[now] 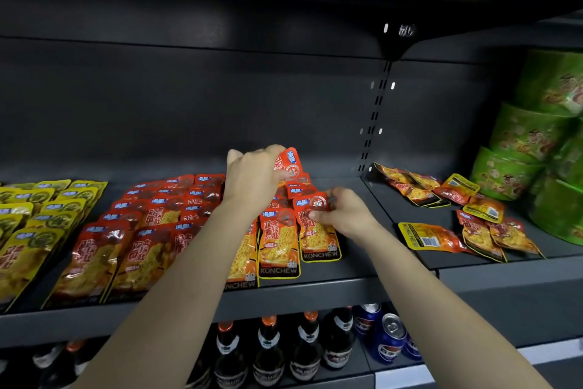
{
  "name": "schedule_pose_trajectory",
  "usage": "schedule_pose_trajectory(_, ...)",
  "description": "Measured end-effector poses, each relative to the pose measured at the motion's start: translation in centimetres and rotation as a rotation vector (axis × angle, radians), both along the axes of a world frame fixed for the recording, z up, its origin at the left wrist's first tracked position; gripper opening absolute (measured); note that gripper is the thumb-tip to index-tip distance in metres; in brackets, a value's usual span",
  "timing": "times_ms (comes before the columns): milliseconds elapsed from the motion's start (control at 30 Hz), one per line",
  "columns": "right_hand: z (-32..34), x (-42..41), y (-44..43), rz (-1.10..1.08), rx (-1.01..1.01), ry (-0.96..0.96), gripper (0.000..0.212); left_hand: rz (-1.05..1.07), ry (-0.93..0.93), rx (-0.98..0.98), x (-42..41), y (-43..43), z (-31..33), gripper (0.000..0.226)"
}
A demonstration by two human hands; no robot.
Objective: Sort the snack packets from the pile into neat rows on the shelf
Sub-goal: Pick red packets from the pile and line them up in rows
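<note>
Head view shows a dark grey metal shelf [362,265] carrying glossy red-and-orange foil snack packets in overlapping rows [164,218] at its centre. A loose pile [457,218] of the same packets lies unsorted in the shelf bay to the right, well apart from the rows. One red foil packet [288,164] is gripped in the curled fingers of the left hand [252,186] and held raised above the back of the rightmost row. The top edge of the front packet [317,231] of that row is pinched between thumb and fingers of the right hand [344,215], the packet lying flat on the shelf. The step in hand is judged to be the extension of the rightmost row. For a good result, the raised packet should be lowered printed side up, with its top edge pointing to the back wall. Its long edges should be aligned with the packets beside it, and the overlap of the neighbouring rows should be matched. The front packet should be steadied while this is done, since smooth foil is likely to slide and disturb the row. Yellow foil packets [38,215] lie in rows to the left. Green printed tubs [536,152] are stacked at far right. Dark glass bottles [268,354] and blue drink cans [388,338] stand on the level below; none of these need be touched.
</note>
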State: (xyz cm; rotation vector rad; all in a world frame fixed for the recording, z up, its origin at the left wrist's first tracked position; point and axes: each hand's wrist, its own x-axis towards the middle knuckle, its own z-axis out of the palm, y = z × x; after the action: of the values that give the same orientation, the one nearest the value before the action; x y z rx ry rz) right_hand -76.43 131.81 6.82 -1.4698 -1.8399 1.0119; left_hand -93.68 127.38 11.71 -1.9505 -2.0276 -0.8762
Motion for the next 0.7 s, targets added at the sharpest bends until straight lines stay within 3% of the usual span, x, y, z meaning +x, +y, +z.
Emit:
schedule_pose_trajectory(233,0.6,0.5,0.0,0.003,0.054,-0.215,0.053,0.006,-0.004,-0.002,0.4,0.1,0.0,0.049)
schedule_pose_trajectory(400,1.1,0.9,0.5,-0.022,0.135,-0.199,0.047,-0.045,-0.088,0.022,0.7,-0.1,0.5,0.046)
schedule_pose_trajectory(533,1.4,1.6,1.2,-0.014,0.202,-0.281,0.033,-0.146,-0.287,0.000,0.9,0.1,0.7,0.050)
schedule_pose_trajectory(700,1.5,2.3,1.8,0.001,0.261,-0.354,0.030,-0.331,-0.569,-0.004,1.3,0.2,0.2,0.049)
